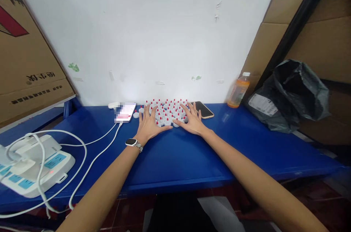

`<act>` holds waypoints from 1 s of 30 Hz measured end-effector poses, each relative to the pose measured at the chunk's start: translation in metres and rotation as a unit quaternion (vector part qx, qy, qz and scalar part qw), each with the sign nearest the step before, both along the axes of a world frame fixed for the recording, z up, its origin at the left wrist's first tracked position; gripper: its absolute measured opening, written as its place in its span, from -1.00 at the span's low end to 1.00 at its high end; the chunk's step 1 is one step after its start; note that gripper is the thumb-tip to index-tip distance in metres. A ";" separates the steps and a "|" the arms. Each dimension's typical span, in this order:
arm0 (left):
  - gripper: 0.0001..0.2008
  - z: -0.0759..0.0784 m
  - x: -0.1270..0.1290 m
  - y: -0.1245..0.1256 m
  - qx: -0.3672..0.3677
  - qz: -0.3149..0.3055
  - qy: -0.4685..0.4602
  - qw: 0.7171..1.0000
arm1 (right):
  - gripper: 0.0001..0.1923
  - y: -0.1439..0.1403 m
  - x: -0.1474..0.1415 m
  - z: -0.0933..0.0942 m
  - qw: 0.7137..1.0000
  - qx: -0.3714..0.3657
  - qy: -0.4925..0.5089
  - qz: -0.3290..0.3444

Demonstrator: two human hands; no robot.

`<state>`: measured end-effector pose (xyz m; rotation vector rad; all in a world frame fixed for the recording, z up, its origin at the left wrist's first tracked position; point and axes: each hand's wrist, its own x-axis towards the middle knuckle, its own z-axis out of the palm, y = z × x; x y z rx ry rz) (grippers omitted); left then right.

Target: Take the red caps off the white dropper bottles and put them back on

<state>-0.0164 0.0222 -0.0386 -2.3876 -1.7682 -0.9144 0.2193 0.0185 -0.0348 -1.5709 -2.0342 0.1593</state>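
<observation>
Item: cluster of small white caps with red tips (168,111), many pieces packed close together on the blue table (175,158), near its far edge against the white wall (153,30). All places below are given from this cluster.

Left hand (149,124): flat on the table, fingers spread, palm down, resting against the cluster's left and near side; fingertips touch the outermost caps; nothing gripped. A wristwatch (133,143) sits on this wrist.

Right hand (192,120): flat and spread likewise, laid against the cluster's right and near side, thumb pointing toward the left thumb; nothing gripped.

A few loose caps (136,114) lie just left of the cluster, beyond the left hand.

Phone with lit screen (125,112): just left of the cluster, a white cable (93,140) running from it.

Dark phone (203,109): just right of the cluster, touching or nearly touching the right fingertips; cannot tell which.

Orange drink bottle (239,91): further right, upright by the wall.

Black plastic bag (290,94): well to the right, past the bottle.

White power strip (35,164): well to the left and nearer the viewer.

Cardboard boxes (24,52): far left, leaning
</observation>
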 end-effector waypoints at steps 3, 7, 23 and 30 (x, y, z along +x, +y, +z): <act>0.01 0.003 0.001 -0.005 0.057 -0.049 0.014 0.997 | -0.22 -0.010 -0.003 0.006 0.996 0.084 -0.011 0.003; -0.44 0.014 0.010 -0.017 0.099 -0.125 0.021 0.987 | -0.58 -0.020 -0.010 0.013 0.989 0.145 -0.015 -0.016; -0.77 0.033 0.026 -0.038 0.096 -0.218 -0.009 0.971 | -0.83 -0.037 -0.019 0.020 0.974 0.084 0.125 0.169; -0.75 0.026 0.029 -0.036 0.076 -0.229 0.084 0.967 | -0.79 -0.043 -0.024 0.015 0.950 0.021 0.246 0.194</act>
